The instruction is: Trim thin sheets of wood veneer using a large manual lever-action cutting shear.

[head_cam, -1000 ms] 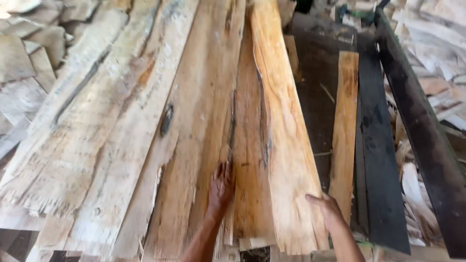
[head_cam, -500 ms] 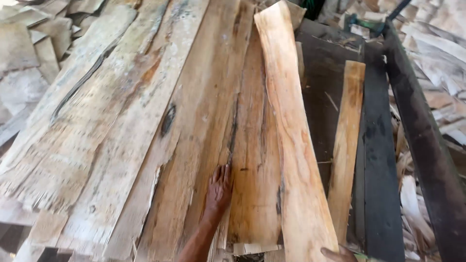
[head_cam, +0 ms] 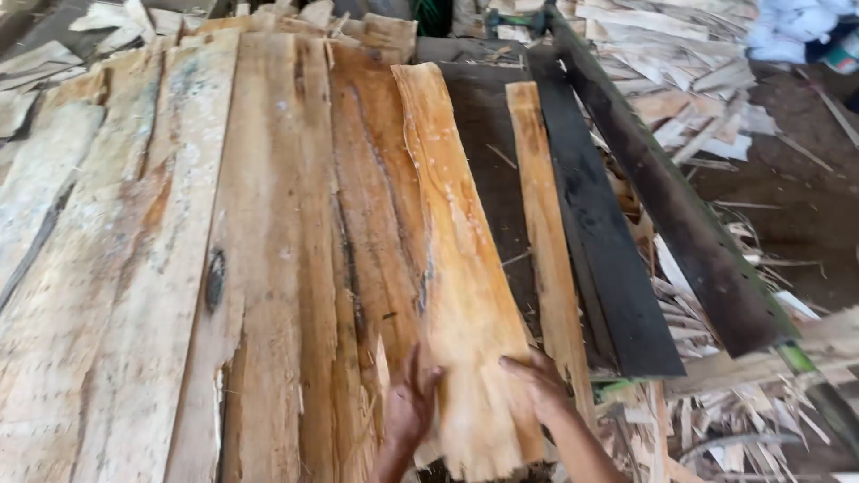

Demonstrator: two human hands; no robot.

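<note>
A long orange-tan strip of thin wood veneer point(head_cam: 452, 259) lies lengthwise on top of a stack of veneer sheets point(head_cam: 268, 268). My left hand point(head_cam: 410, 404) presses flat on the strip's left edge near its ragged near end. My right hand point(head_cam: 540, 386) rests with fingers spread on the strip's right edge. Both hands touch the same strip, palms down, without closing around it.
A narrower pale strip point(head_cam: 546, 241) lies to the right on a dark surface point(head_cam: 488, 161). Two black boards point(head_cam: 608, 241) slope along the right side. Wood scraps and splinters point(head_cam: 716, 411) cover the ground at right. Grey weathered sheets point(head_cam: 80, 268) lie at left.
The view has shifted right. My right hand has come up from the bottom edge onto the strip's right side. My left hand has moved right, now against the strip's left edge.
</note>
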